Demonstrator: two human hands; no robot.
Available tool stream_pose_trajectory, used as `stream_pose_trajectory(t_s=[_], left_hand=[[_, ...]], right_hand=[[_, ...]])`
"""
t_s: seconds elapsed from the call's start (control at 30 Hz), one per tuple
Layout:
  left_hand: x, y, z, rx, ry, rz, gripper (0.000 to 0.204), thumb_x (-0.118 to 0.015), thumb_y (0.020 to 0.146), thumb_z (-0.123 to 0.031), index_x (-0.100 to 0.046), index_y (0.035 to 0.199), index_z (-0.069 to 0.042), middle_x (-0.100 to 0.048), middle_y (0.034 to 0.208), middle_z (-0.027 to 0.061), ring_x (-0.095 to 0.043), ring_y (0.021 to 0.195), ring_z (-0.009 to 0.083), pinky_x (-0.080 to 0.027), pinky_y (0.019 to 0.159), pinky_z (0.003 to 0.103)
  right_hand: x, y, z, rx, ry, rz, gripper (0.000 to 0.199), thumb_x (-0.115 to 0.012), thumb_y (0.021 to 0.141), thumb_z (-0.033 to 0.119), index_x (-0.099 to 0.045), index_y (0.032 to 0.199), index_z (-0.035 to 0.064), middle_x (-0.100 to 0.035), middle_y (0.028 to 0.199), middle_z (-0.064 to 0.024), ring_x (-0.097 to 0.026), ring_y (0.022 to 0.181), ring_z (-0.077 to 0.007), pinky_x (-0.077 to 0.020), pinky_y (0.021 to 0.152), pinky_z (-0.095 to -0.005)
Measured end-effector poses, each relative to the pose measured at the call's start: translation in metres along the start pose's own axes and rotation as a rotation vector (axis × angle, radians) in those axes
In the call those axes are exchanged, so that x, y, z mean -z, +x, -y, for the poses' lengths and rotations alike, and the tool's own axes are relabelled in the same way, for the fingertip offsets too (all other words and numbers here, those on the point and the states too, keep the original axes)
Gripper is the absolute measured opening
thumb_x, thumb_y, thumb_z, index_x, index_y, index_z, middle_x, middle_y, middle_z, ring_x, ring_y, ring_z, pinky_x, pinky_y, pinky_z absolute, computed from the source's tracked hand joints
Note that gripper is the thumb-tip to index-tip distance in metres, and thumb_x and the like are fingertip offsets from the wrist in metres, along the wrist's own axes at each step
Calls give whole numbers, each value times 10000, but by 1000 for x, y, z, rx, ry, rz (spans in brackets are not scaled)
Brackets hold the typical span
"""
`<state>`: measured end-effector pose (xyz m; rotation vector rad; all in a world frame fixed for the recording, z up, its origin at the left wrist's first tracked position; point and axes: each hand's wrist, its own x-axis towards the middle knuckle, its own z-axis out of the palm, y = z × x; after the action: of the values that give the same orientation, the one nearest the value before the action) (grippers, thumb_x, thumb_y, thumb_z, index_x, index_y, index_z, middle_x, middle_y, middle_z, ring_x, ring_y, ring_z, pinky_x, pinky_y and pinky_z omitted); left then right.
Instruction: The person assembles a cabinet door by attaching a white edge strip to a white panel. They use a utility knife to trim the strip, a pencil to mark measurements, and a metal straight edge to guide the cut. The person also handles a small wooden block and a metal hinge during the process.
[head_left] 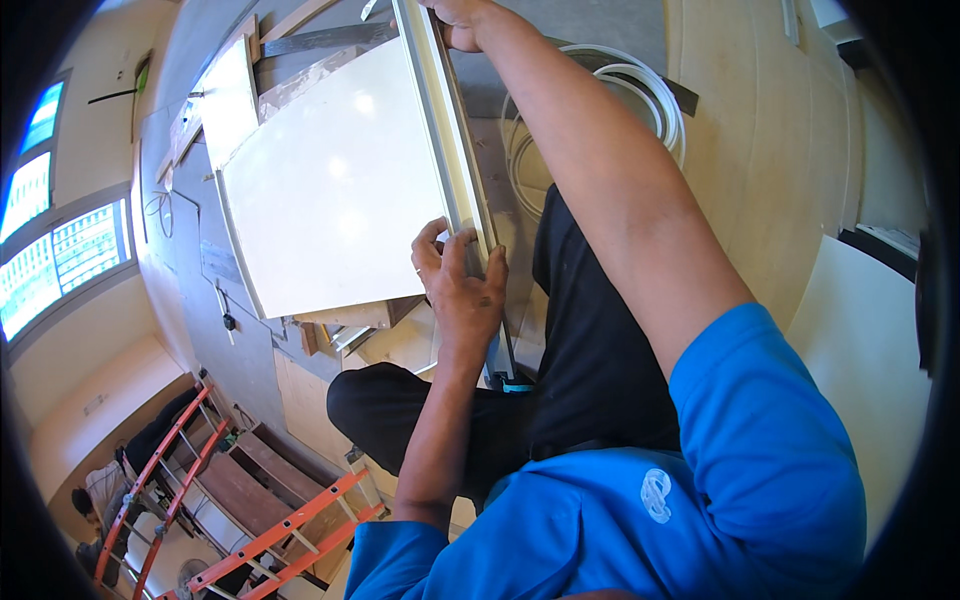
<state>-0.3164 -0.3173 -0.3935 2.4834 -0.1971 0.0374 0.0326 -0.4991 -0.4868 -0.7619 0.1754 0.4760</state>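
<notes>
A large glossy white panel lies raised on wooden supports in front of me. Along its right edge runs a long, narrow metal strip with a channelled profile. My left hand grips the strip's near end, fingers curled over the top and thumb on the right side. At the far end my right hand is closed around the same strip, though the frame's upper edge cuts part of it off. My right arm stretches forward across the view.
Coiled white cable lies on the floor to the right. Wooden supports show under the panel. Orange ladders stand at the lower left, where a person is partly visible. Windows are at the far left.
</notes>
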Motion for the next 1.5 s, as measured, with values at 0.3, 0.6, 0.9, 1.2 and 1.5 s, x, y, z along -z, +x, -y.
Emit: stream_pose_trajectory(t_s=[0.3, 0.6, 0.9, 1.2, 1.5], left_hand=[[-7, 0, -7, 12, 16, -22, 363, -815, 767, -119, -682, 1080, 8, -529, 1293, 238, -559, 1197, 412, -494, 979, 484], [-4, -1, -8, -4, 18, -17, 351, -785, 765, -99, -672, 1071, 32, -528, 1274, 251, -560, 1187, 425, -484, 982, 488], [-5, 0, -8, -50, 47, -9, 395, -818, 772, -132, -669, 1106, 17, -528, 1305, 250, -538, 1218, 441, -453, 1021, 483], [12, -46, -2, -82, 86, 159, 662, -781, 740, -65, -563, 1365, -51, -389, 1505, 262, -414, 1338, 460, -357, 1106, 571], [9, -51, -2, -92, 100, 141, 638, -753, 761, -68, -559, 1369, -48, -393, 1496, 286, -389, 1369, 483, -341, 1120, 592]], right_hand=[[3, -1, 0, 16, 0, -5, 531, -516, 1046, 550, -694, 1062, 51, -700, 880, -127, -704, 787, -285, -617, 709, -473], [-5, -4, -4, 58, -37, 2, 448, -509, 1056, 544, -719, 990, 155, -640, 807, -73, -640, 695, -243, -586, 621, -447], [1, -4, -3, 80, -91, -60, 423, -526, 1057, 516, -677, 1048, 121, -640, 890, -99, -640, 735, -249, -582, 638, -460], [0, -13, -14, 96, -41, -132, 465, -535, 1047, 537, -576, 1209, 103, -615, 1044, -126, -621, 797, -250, -572, 695, -446], [-4, -21, -22, 88, -18, -201, 581, -544, 1038, 557, -474, 1370, 85, -589, 1197, -152, -602, 860, -252, -562, 752, -431]])
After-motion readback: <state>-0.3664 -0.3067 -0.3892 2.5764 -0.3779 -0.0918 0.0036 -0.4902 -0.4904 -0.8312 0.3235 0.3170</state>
